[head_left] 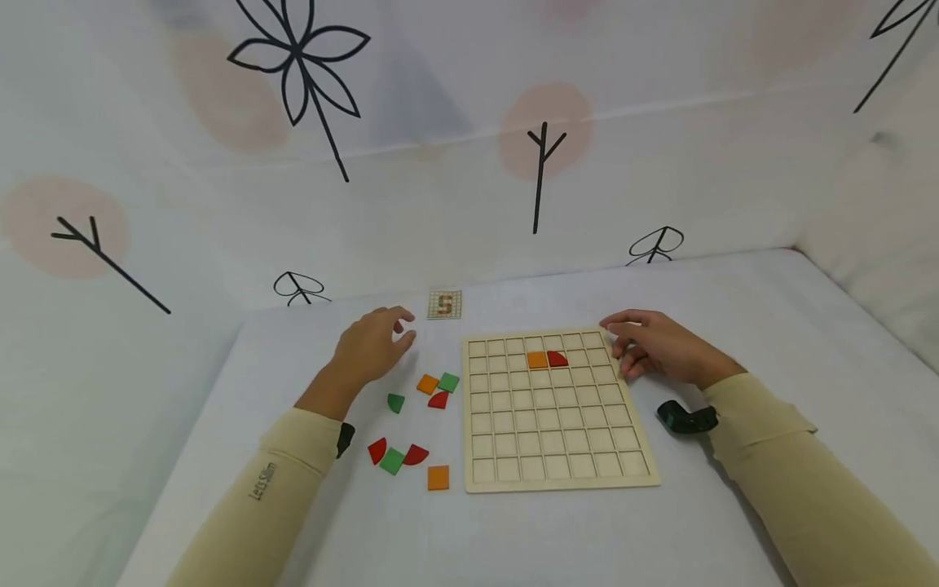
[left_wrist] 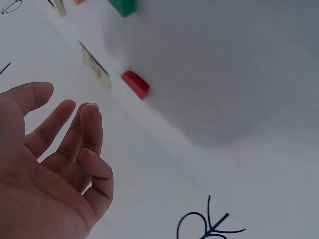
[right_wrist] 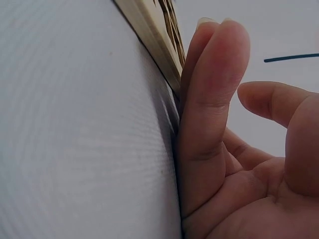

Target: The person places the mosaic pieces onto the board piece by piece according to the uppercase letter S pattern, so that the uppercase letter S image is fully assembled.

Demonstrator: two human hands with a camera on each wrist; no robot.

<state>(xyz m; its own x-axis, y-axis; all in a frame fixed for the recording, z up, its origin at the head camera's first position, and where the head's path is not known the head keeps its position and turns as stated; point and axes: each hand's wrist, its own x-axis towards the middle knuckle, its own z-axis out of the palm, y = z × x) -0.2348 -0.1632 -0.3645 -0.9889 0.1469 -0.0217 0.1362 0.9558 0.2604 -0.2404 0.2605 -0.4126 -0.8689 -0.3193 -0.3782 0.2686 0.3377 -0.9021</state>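
Note:
My left hand [head_left: 374, 344] hovers over the white table to the left of the board, with nothing between its loosely bent fingers. In the left wrist view its palm and fingers [left_wrist: 92, 124] show bare, apart from a red piece [left_wrist: 135, 84]. A square wooden grid board [head_left: 563, 490] lies flat in front of me. An orange square [head_left: 537, 359] and a red quarter-circle [head_left: 557, 359] sit side by side in its cells near the far edge. My right hand [head_left: 660, 346] rests at the board's right edge, fingertips right at the rim, fingers relaxed.
Left of the board lie loose pieces: orange squares [head_left: 438, 478], green squares [head_left: 392, 461], red quarter-circles [head_left: 416, 455] and a green quarter-circle [head_left: 396, 403]. A small pattern card [head_left: 444, 304] lies beyond the board's far left corner. Printed white cloth [head_left: 455, 212] hangs behind the table.

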